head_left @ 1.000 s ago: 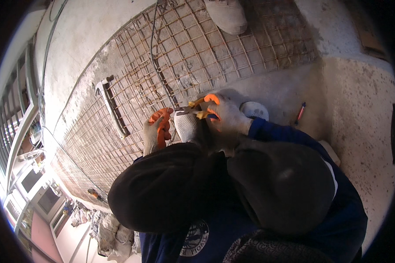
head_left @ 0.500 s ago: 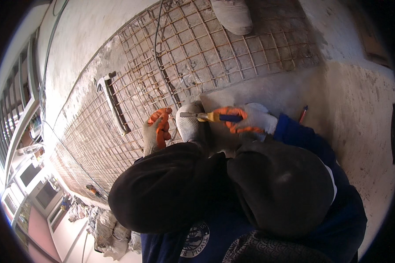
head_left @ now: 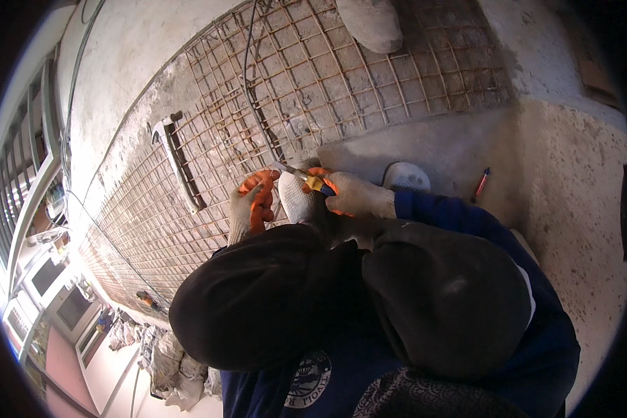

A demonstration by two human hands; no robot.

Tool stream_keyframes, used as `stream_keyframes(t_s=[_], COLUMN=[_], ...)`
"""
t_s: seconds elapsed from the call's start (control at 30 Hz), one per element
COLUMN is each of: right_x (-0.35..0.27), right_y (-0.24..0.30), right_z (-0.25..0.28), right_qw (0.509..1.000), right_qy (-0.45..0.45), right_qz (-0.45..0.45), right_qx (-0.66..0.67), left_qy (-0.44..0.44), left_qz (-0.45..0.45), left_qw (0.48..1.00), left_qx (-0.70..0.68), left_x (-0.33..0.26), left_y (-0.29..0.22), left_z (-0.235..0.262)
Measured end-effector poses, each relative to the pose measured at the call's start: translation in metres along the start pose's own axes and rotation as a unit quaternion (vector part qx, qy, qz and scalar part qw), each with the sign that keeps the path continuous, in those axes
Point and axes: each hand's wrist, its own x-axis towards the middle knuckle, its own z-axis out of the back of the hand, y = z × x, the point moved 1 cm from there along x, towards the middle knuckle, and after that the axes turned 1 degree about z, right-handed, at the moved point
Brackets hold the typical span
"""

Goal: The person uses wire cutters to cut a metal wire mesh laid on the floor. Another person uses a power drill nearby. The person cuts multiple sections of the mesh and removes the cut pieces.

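Observation:
In front of my knees, my left hand (head_left: 256,198), in a pale work glove with orange palm and fingers, is closed. Its fingertips press together; whatever they hold is too small to make out. From the right, my right hand (head_left: 352,192), gloved alike, grips a slim metal-tipped tool (head_left: 318,185) by its yellow-and-blue handle. The tool's tip points left and up, close beside the left fingertips; whether they touch I cannot tell. Just below is the white mesh toe of my left shoe (head_left: 298,198). Rusty wire mesh (head_left: 306,76) lies under and beyond the left hand.
A long grey metal tool (head_left: 180,167) with a crosspiece rests on the mesh at left. A dark cable (head_left: 248,83) crosses it. My other shoe (head_left: 406,177) and a slim red-and-blue object (head_left: 481,184) are at right. Another shoe (head_left: 373,24) is at the top; bundled sacks (head_left: 167,362) lie lower left.
My right hand has moved left with the tool, bringing its tip to the left fingertips and tilting it upward. My right shoe is now uncovered. The left hand has barely moved.

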Motion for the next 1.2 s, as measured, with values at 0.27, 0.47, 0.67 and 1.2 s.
stream_keyframes(t_s=[0.27, 0.47, 0.67, 1.2], right_x=[0.017, 0.017, 0.011, 0.027], right_y=[-0.003, -0.004, 0.001, -0.023], right_z=[-0.006, -0.007, -0.006, -0.010], right_qw=[0.998, 0.998, 0.997, 0.987], right_qy=[-0.022, -0.012, -0.013, -0.056], right_qz=[0.046, 0.050, 0.061, 0.121], right_qx=[-0.044, -0.040, -0.033, 0.085], left_qy=[-0.042, -0.015, 0.058, 0.053], left_qz=[0.059, 0.026, 0.023, 0.018], left_qw=[0.991, 0.999, 0.998, 0.997], left_qx=[0.114, 0.029, -0.027, -0.061], left_x=[0.002, 0.003, 0.009, 0.012], left_y=[-0.004, 0.009, 0.009, 0.014], left_z=[-0.006, -0.001, 0.003, 0.003])
